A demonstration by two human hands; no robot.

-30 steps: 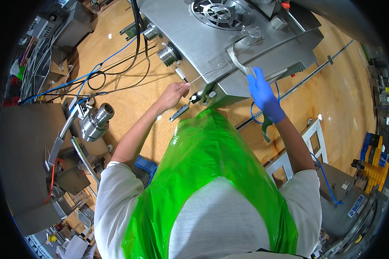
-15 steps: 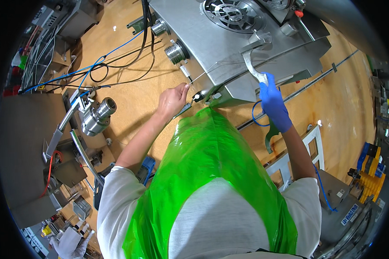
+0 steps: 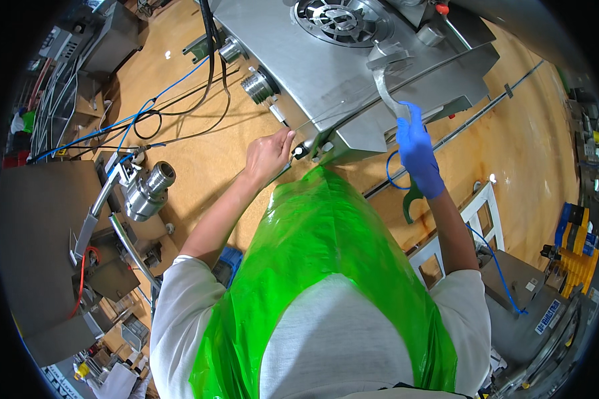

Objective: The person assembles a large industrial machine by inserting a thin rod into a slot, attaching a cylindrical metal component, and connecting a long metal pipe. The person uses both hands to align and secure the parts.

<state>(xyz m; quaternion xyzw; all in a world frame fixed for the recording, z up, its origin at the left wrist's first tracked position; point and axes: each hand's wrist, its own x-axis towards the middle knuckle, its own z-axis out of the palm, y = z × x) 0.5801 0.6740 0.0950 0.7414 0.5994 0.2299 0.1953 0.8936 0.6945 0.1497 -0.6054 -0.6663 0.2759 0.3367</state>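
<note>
My right hand (image 3: 419,154), in a blue glove, is wrapped round the middle of a curved metal hook spanner (image 3: 383,85). The spanner's upper jaw lies over the steel machine's top (image 3: 273,40), and its lower hooked end hangs below my fist. Bare and closed in a pinch, my left hand (image 3: 267,156) is beside the machine's near left corner. A thin metal wire (image 3: 318,116) runs from its fingertips up across the machine top; the wire's far part is faint. Just right of my left fingers is a small black knob (image 3: 301,152) at the machine's corner.
A threaded outlet (image 3: 258,85) sticks out of the machine's left side. Black and blue cables cross the floor at the left. A steel coupling (image 3: 150,189) sits on a stand at left. A white frame (image 3: 482,213) and a grey machine are at lower right.
The view has shifted slightly, so the machine appears further left and up. My left hand keeps its pinch, and my right hand keeps its hold on the hook spanner.
</note>
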